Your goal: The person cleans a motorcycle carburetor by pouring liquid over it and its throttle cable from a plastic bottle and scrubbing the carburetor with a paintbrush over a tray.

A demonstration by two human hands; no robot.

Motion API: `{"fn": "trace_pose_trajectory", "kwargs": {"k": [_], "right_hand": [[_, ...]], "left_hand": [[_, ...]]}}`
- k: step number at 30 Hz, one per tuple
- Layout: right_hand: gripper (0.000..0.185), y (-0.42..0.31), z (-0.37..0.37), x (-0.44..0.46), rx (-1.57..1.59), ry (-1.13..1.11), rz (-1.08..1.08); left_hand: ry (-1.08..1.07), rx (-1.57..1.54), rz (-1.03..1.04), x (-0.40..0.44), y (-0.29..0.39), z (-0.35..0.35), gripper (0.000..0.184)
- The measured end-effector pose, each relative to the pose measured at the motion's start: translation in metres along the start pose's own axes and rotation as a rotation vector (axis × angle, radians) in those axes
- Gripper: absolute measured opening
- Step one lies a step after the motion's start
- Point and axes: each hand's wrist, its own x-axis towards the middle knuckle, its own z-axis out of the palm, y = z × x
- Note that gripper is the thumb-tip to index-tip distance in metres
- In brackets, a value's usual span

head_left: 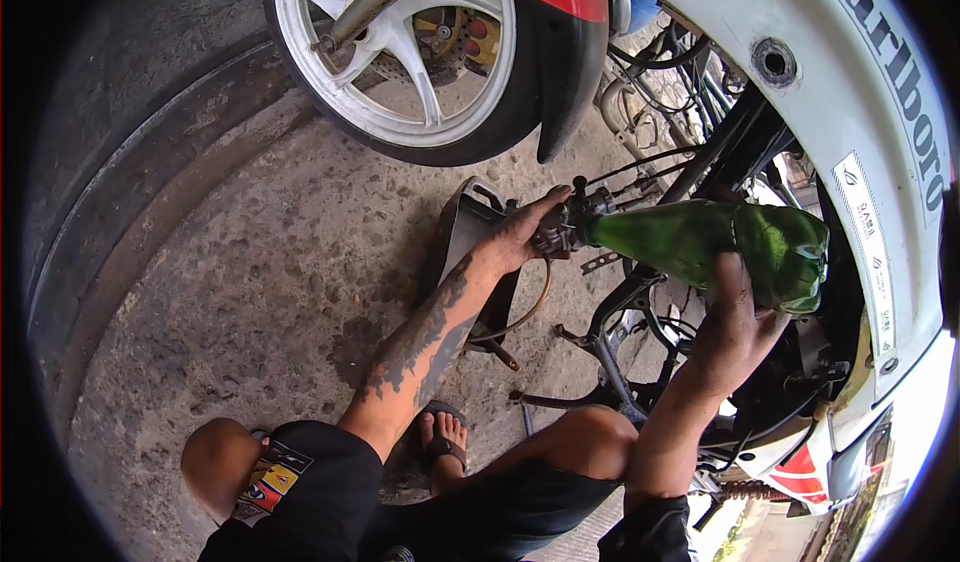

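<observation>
My left hand (515,237) is closed around a small dark metal part with fittings, which looks like a carburetor (560,230). In my right hand (738,330) is a crumpled green plastic bottle (690,237), lying sideways in the view with its neck towards the carburetor. The neck end meets or nearly touches that part; I cannot tell whether it goes inside. Below my left hand stands a dark open container (455,237) with a handle. A thin brown hose (540,302) hangs down near it.
A motorcycle front wheel (440,112) with white spokes and a black-red fender is at the top. The white body panel (800,22) curves along the right, above exposed frame tubes (610,347) and cables. Rough concrete floor (240,292) spreads left, bounded by a raised edge (110,192).
</observation>
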Motion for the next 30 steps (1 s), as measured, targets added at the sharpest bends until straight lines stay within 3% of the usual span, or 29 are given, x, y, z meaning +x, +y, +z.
{"fn": "trace_pose_trajectory", "kwargs": {"k": [7,9,13,17,20,23,25,28,30], "right_hand": [[0.050,-0.004,-0.010,-0.004,-0.018,0.015,0.003],[0.054,-0.011,-0.013,-0.006,0.146,-0.026,0.076],[0.057,-0.008,-0.008,-0.007,-0.017,-0.037,0.079],[0.060,-0.006,-0.003,-0.005,0.163,-0.111,0.055],[0.060,-0.007,-0.003,-0.005,0.163,-0.113,0.102],[0.058,-0.003,-0.003,-0.002,0.225,-0.099,0.069],[0.058,-0.002,-0.001,-0.003,0.184,-0.101,0.060],[0.058,0.000,0.005,-0.004,0.180,-0.108,0.032],[0.058,0.001,0.007,-0.004,0.221,-0.117,0.017]], "left_hand": [[0.022,-0.062,-0.110,0.004,-0.001,0.004,0.044],[0.057,-0.104,-0.104,0.003,-0.002,0.006,0.049],[0.005,-0.208,-0.143,0.003,-0.007,-0.002,0.057],[-0.072,-0.281,-0.146,0.006,-0.008,-0.018,0.059],[0.009,-0.277,-0.190,-0.008,0.002,-0.003,0.060],[-0.005,-0.410,-0.058,0.004,-0.012,-0.001,0.064],[0.140,-0.459,-0.044,0.010,-0.016,0.003,0.070],[-0.005,-0.371,-0.181,0.004,-0.014,0.002,0.068],[0.075,-0.389,-0.158,0.006,-0.015,0.008,0.067]]}}
